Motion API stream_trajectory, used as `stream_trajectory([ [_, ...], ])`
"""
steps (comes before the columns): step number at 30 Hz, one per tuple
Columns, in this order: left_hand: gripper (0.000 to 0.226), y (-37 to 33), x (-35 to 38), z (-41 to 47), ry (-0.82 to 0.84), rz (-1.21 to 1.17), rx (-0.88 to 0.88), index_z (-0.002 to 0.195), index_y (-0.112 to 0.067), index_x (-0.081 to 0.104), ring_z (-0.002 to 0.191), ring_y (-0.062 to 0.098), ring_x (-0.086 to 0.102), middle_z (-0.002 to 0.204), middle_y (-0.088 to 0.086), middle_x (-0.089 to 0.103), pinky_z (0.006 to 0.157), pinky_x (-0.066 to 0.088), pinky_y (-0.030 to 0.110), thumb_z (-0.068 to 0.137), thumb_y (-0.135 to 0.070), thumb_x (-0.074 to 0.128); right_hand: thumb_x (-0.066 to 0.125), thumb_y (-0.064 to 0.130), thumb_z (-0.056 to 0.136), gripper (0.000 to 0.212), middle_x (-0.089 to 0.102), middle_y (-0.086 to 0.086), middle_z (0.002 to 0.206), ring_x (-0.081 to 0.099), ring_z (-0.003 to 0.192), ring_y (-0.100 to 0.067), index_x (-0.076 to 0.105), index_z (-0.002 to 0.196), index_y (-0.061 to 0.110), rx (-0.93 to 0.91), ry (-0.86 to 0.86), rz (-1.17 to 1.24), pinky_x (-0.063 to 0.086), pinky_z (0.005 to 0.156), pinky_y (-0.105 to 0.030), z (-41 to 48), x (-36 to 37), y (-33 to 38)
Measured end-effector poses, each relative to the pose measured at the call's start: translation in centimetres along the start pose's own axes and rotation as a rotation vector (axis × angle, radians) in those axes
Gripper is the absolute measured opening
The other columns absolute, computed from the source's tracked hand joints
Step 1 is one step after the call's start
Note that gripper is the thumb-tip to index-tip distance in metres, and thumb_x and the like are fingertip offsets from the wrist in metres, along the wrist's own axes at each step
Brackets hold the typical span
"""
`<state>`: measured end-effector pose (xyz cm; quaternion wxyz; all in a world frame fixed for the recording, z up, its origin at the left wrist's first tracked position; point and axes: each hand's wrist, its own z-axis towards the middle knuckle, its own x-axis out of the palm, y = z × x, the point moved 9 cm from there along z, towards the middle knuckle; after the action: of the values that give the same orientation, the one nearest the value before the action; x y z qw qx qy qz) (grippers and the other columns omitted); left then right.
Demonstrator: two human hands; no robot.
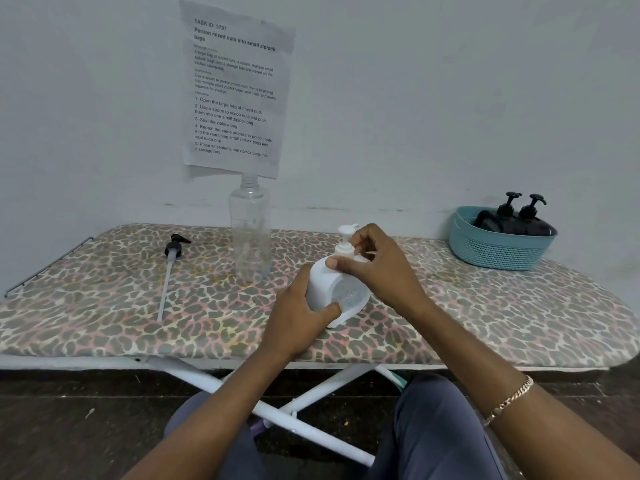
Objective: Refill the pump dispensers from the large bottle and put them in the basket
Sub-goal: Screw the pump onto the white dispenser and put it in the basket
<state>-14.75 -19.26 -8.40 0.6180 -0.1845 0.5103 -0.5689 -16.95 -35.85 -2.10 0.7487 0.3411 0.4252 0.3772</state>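
Here, at the centre of the frame, the left hand (298, 313) grips the body of a white dispenser (334, 289) from below and the left, fingers and thumb curled round it. The right hand (377, 268) comes in from the right, its thumb on the shoulder and its fingers curled round the collar of the white pump (346, 237). The dispenser is held just over the ironing board (104, 306), tilted, its long axis running from the base near the viewer up and away to the pump head. That probably makes the collar turn the step in hand. Further back, left of centre, a loose black pump (175, 247) lies with its tube pointing toward the viewer. Beside it the large bottle (250, 233) stands upright, uncapped, clear, and apparently almost empty. At the right of the frame the basket (498, 251) holds two black dispensers (512, 220). The right hand is nearer to it.
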Motion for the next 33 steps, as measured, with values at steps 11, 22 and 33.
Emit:
stream_trajectory([
  [11, 0.064, 0.2, 0.1, 0.1, 0.002, -0.001, -0.011, 0.137, -0.037, 0.051, 0.087, 0.002, 0.068, 0.108, -0.014, 0.068, 0.064, 0.057, 0.021, 0.077, -0.042, 0.073, 0.091, 0.012, 0.077, 0.038, 0.078, -0.005, 0.103, 0.073, 0.099, -0.022, 0.075, 0.111, 0.011, 0.068, 0.134, 0.294, 0.057, 0.09, -0.043, 1.1, 0.4, -0.8],
  [22, 0.067, 0.4, 0.1, 0.2, 0.0, 0.035, -0.028, 0.139, -0.034, 0.049, 0.088, 0.005, 0.068, 0.109, -0.011, 0.067, 0.067, 0.06, 0.029, 0.076, -0.045, 0.071, 0.078, 0.001, 0.087, 0.026, 0.078, -0.009, 0.112, 0.073, 0.102, -0.023, 0.077, 0.113, 0.007, 0.096, 0.34, 0.347, 0.056, 0.09, -0.035, 1.6, 1.3, 0.2],
  [33, 0.067, 0.3, 0.2, 0.0, 0.005, 0.027, -0.035, 0.138, -0.033, 0.05, 0.085, 0.006, 0.069, 0.108, -0.01, 0.068, 0.065, 0.06, 0.03, 0.076, -0.046, 0.071, 0.081, 0.023, 0.085, 0.027, 0.074, 0.011, 0.103, 0.068, 0.093, -0.01, 0.074, 0.112, 0.024, 0.092, 0.305, 0.122, 0.05, 0.081, -0.028, 1.7, 2.0, 0.4],
])
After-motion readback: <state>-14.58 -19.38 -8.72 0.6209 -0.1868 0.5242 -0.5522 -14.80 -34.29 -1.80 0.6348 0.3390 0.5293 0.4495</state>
